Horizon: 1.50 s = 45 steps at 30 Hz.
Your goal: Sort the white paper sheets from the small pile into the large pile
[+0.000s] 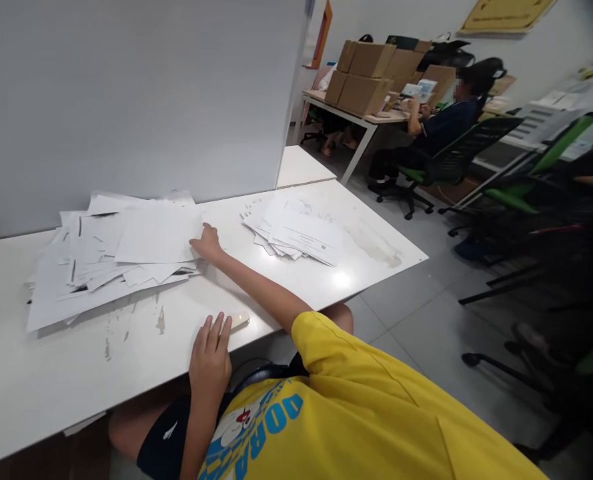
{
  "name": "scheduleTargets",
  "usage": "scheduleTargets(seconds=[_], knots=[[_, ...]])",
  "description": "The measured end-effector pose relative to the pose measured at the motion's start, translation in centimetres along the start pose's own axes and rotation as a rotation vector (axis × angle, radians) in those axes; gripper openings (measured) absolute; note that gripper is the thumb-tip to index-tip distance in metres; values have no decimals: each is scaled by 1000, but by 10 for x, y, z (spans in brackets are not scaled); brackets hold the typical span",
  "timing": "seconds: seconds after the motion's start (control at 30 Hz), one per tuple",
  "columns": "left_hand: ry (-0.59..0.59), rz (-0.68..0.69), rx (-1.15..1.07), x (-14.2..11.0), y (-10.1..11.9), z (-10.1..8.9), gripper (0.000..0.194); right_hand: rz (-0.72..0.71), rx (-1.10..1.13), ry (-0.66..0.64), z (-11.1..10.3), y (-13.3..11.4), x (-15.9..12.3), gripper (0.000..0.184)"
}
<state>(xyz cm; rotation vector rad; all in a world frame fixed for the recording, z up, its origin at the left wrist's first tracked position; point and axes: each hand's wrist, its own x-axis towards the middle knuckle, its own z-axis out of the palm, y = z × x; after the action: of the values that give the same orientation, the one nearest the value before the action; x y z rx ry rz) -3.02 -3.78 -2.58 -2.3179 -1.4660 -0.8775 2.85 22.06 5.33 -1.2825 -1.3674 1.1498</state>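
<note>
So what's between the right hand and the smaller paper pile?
In the head view, only bare white table shows between the right hand and the smaller pile.

- Pile [149, 233], nine o'clock: matt paper.
- Table [51, 380], eight o'clock: smooth, glossy from here.
- Shirt [371, 393], five o'clock: soft-looking cloth, matt.
- Boxes [361, 90], one o'clock: dull cardboard.

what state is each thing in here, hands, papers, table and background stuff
large paper pile, messy, sheets overlapping at odd angles
smaller paper pile, loosely fanned
right hand, extended to the large paper pile's right edge
left hand, palm down, fingers extended
pale object, partly hidden by left hand
white table, smeared
cardboard boxes, stacked
office chair, occupied by a seated person
</note>
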Motion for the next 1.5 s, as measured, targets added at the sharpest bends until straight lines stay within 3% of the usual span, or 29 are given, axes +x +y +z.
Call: scheduleTargets(seconds=[0.07, 0.13, 0.23, 0.37, 0.43, 0.5, 0.57, 0.7, 0.77, 0.87, 0.93, 1.03, 1.1, 1.17, 1.27, 1.37, 1.5], knots=[[-12, 1, -13, 0, -1, 0, 73, -16, -86, 71, -16, 2, 0, 72], [-18, 15, -18, 0, -3, 1, 74, -91, -225, 124, -52, 9, -1, 73], [-10, 33, -16, 1, -6, 3, 76, -180, -505, 191, -135, 28, -10, 69], [12, 42, -19, 3, -9, 6, 77, -90, -741, 261, -240, 67, -50, 65], [32, 39, -17, 4, -9, 8, 77, -107, -761, 251, -272, 84, -74, 55], [60, 43, -4, 5, -8, 9, 77, -151, -736, 295, -287, 96, -93, 40], [82, 43, 16, 5, -7, 10, 77, -164, -696, 358, -292, 101, -103, 34], [103, 14, 33, 6, -4, 12, 76, -142, -658, 439, -288, 98, -111, 41], [94, -5, 32, 6, -3, 12, 75, -129, -573, 553, -287, 93, -116, 45], [82, -40, 51, 6, 0, 6, 74, -111, -244, 863, -288, 82, -132, 56], [114, -13, 60, 7, 6, -1, 73, -127, 57, 987, -288, 74, -144, 62], [125, 142, -101, 15, 31, -8, 67, -116, 445, 897, -275, 66, -165, 59], [31, 108, -384, 26, 55, -5, 61, -52, 618, 813, -255, 65, -183, 52], [-120, -192, -730, 42, 80, 4, 61, -6, 735, 762, -233, 64, -203, 44], [-91, -504, -1096, 70, 100, 19, 65, 5, 822, 638, -211, 62, -227, 41], [-50, -640, -1131, 95, 100, 23, 65, 15, 832, 549, -216, 59, -238, 40], [-58, -597, -1272, 98, 100, 24, 67, -36, 770, 613, -239, 55, -234, 33]])
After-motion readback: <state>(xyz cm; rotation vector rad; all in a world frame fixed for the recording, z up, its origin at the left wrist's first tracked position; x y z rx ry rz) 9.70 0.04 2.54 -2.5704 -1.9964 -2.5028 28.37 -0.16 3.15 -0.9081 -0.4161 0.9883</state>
